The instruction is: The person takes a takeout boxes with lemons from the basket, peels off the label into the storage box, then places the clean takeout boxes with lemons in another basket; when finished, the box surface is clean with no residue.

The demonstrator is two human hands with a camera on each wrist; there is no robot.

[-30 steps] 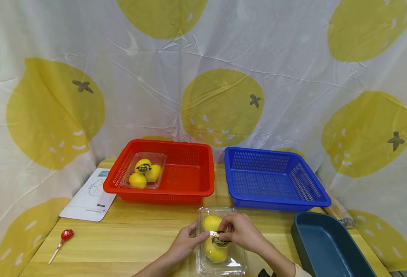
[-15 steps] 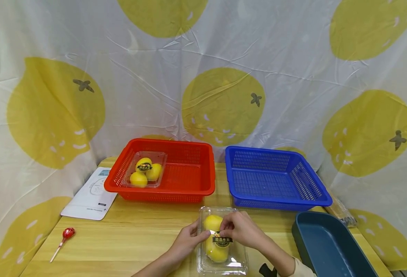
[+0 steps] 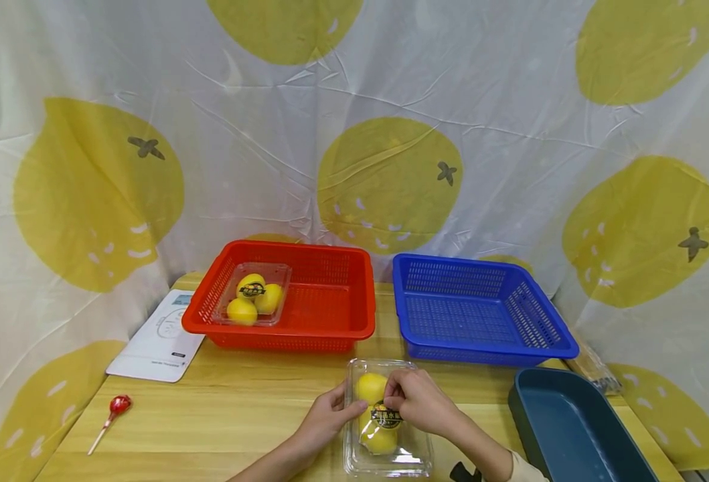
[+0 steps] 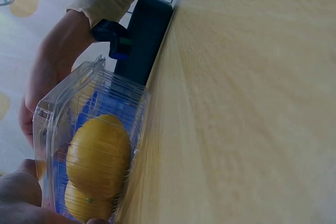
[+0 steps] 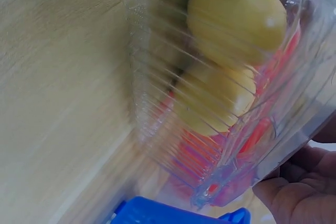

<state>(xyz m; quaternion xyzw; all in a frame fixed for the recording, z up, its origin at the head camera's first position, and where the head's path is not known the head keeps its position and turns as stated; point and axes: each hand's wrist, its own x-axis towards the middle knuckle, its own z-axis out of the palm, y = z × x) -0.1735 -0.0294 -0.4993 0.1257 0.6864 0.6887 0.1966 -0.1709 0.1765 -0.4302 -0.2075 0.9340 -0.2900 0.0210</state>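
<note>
Plainly, the left hand grips the box, near and central on the table, fingers partly hidden. The right hand pinches the label, covering one edge; I make out its Chinese characters only partly. Far left, the red basket holds a second box, its print too small to read. Near right, a tray is cut off.

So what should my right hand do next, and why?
Probably smooth the black printed label across the clear rectangular plastic box: the right hand seems to pinch the label's edge, the left hand grips the box, and a similar box in the red plastic basket bears one.
</note>
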